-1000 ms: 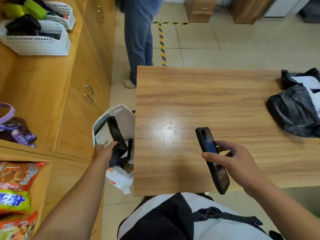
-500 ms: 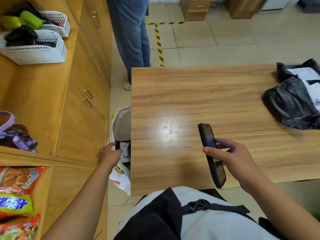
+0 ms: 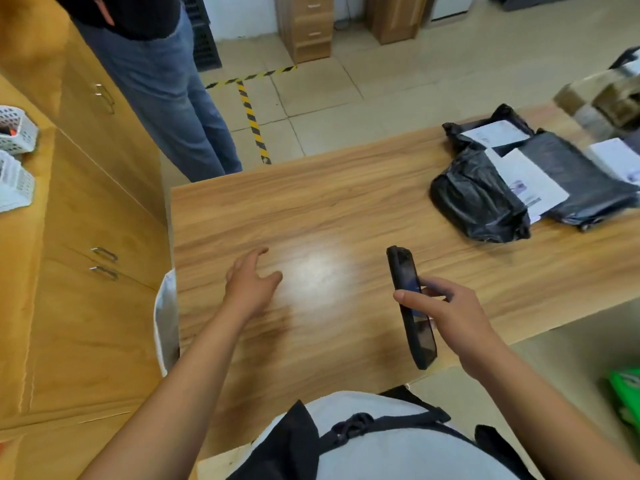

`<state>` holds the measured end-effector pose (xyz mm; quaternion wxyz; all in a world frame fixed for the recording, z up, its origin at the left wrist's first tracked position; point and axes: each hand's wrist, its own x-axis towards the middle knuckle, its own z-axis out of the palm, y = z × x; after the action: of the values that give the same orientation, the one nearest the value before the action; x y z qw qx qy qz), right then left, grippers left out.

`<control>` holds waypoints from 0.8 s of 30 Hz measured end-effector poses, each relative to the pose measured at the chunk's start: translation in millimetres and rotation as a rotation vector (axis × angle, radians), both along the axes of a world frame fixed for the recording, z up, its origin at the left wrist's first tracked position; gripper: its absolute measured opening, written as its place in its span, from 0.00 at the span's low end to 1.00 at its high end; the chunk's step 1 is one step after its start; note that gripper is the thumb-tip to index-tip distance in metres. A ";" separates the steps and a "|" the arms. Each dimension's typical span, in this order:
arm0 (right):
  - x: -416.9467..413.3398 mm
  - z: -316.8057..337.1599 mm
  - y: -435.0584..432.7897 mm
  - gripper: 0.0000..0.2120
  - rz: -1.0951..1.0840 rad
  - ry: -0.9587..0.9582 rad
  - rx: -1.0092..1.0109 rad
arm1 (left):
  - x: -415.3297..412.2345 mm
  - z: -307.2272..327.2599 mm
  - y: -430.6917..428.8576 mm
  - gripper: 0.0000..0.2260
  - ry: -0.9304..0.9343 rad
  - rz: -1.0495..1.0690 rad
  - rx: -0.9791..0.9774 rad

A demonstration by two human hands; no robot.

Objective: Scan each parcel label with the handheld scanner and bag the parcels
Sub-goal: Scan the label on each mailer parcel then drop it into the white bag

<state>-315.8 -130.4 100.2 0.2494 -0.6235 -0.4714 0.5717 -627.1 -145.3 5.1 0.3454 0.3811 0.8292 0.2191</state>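
Note:
My right hand (image 3: 450,313) grips a black handheld scanner (image 3: 410,306) upright over the near right part of the wooden table (image 3: 311,209). My left hand (image 3: 251,282) is empty, its fingers spread loosely above the table's left side. Several black plastic parcels (image 3: 485,199) with white labels (image 3: 530,178) lie in a heap at the table's far right. The white bag (image 3: 166,323) hangs beside the table's left edge; only its rim shows.
A wooden cabinet (image 3: 86,237) with drawer handles runs along the left, white baskets (image 3: 14,161) on top. A person in jeans (image 3: 166,98) stands beyond the table's far left corner. Cardboard boxes (image 3: 602,98) sit at the far right.
My left hand has let go of the black parcel in the white bag and come up over the table. The view has swung to the right, showing more parcels.

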 end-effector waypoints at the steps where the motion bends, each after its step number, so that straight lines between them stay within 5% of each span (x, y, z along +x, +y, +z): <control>1: 14.2 2.1 6.0 0.24 -0.020 0.004 0.001 | 19.4 3.7 13.9 0.26 -0.029 -0.041 0.000; 8: 116.2 -9.1 48.9 0.10 -0.187 -0.005 -0.012 | 156.1 12.1 98.2 0.22 -0.196 -0.312 -0.037; 12: 169.0 -17.9 65.3 0.13 -0.281 0.029 -0.044 | 232.4 9.2 142.5 0.16 -0.211 -0.396 -0.047; 16: 217.4 -34.4 73.4 0.24 -0.353 0.025 -0.087 | 307.3 6.9 192.2 0.15 -0.238 -0.344 -0.011; 20: 254.9 -42.9 75.8 0.21 -0.384 0.030 -0.096 | 369.6 2.5 233.4 0.19 -0.272 -0.187 0.075; 24: 276.7 -44.2 79.4 0.18 -0.396 0.047 -0.078 | 409.9 -0.2 256.0 0.28 -0.072 -0.177 -0.004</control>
<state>-39.1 -51.0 56.0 0.3433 -0.6998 -0.3111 0.5436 -217.2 110.7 4.9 0.3937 0.4442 0.7797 0.1997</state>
